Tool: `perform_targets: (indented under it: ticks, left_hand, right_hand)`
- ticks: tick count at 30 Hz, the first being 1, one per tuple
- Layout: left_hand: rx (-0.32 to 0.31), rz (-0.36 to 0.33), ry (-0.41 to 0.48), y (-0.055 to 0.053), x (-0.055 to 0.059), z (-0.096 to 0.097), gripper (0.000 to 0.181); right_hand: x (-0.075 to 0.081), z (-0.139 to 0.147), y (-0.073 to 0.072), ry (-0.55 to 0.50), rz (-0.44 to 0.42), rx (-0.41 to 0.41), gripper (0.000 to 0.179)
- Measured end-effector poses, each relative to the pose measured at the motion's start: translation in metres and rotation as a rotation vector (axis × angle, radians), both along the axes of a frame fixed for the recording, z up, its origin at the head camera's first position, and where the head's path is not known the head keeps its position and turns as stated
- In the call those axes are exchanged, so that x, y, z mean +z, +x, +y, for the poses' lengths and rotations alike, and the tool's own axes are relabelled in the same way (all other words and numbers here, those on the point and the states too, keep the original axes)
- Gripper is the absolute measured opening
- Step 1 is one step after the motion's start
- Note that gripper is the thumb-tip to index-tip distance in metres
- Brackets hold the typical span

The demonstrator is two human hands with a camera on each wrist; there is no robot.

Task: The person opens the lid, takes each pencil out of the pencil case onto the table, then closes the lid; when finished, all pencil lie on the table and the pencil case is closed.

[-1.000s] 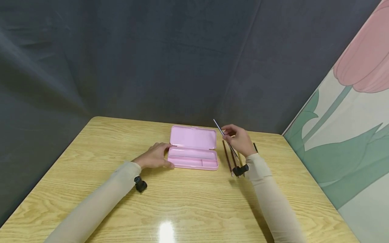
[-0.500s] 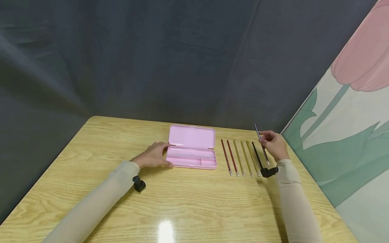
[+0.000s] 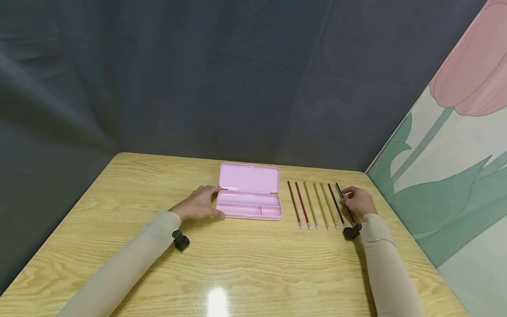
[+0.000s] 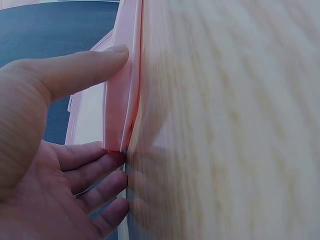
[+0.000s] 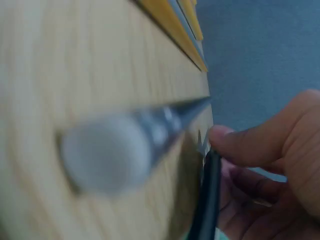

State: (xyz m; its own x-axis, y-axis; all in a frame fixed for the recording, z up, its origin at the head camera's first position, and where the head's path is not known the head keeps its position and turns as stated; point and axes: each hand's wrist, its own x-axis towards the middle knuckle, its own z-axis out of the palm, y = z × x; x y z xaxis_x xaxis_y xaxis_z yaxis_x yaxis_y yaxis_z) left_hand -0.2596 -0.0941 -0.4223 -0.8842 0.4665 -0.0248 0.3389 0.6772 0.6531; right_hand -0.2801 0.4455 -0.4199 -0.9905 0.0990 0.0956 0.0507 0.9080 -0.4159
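Note:
A pink pencil case point(image 3: 249, 178) lies with its lid raised at the back and its compartments bare. My left hand point(image 3: 198, 204) grips its left end, thumb along the front wall, fingertips at the end corner in the left wrist view. At the right end of a row of pencils, my right hand point(image 3: 359, 201) pinches a dark pencil point(image 3: 339, 190) between thumb and fingers, low over the table. Just left of it lies a black pencil point(image 3: 335, 202). Its pale end point(image 5: 107, 152) looms blurred in the right wrist view.
Two red pencils point(image 3: 295, 204) and several yellow pencils point(image 3: 310, 204) lie side by side right of the case, eraser ends towards me. The wooden table point(image 3: 253, 268) ends against a dark curtain point(image 3: 214, 88). A flower-printed cloth point(image 3: 455, 176) hangs along the right.
My right hand has carried the dark pencil rightwards from beside the case, past the other pencils, and lowered it at the row's right end. The left hand stays at the case.

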Motion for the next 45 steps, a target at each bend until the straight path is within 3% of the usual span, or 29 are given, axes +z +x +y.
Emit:
perform_targets:
  ticks: [7,12,16,21,25,29,35,45]
  left_hand:
    - [0.006,-0.004,0.015,0.000,0.002,0.000,0.089]
    - [-0.005,0.017,0.015,-0.001,0.000,0.000,0.088]
    - [-0.004,0.024,0.009,-0.002,-0.001,0.000,0.088]
    - [0.009,0.019,0.000,0.000,0.002,-0.001,0.088]
    - [0.005,0.027,-0.013,0.001,0.004,-0.001,0.089]
    - [0.008,0.028,-0.016,0.003,0.005,0.000,0.089]
    - [0.012,0.023,-0.002,0.004,0.005,0.001,0.088]
    - [0.005,0.022,-0.002,0.001,0.002,0.000,0.088]
  right_hand:
    - [0.006,-0.008,0.000,0.042,-0.063,0.017,0.040]
    - [0.005,-0.007,0.001,0.016,-0.076,-0.008,0.043]
    - [0.007,-0.014,0.002,0.005,0.064,-0.023,0.036]
    - [0.030,-0.049,0.002,-0.085,0.262,-0.007,0.028]
    - [0.050,-0.092,0.001,-0.192,0.335,0.051,0.024]
    - [0.064,-0.133,-0.002,-0.239,0.375,0.159,0.022]
    - [0.071,-0.191,-0.005,-0.291,0.348,0.304,0.019]
    - [0.055,-0.252,-0.008,-0.285,0.209,0.466,0.021]
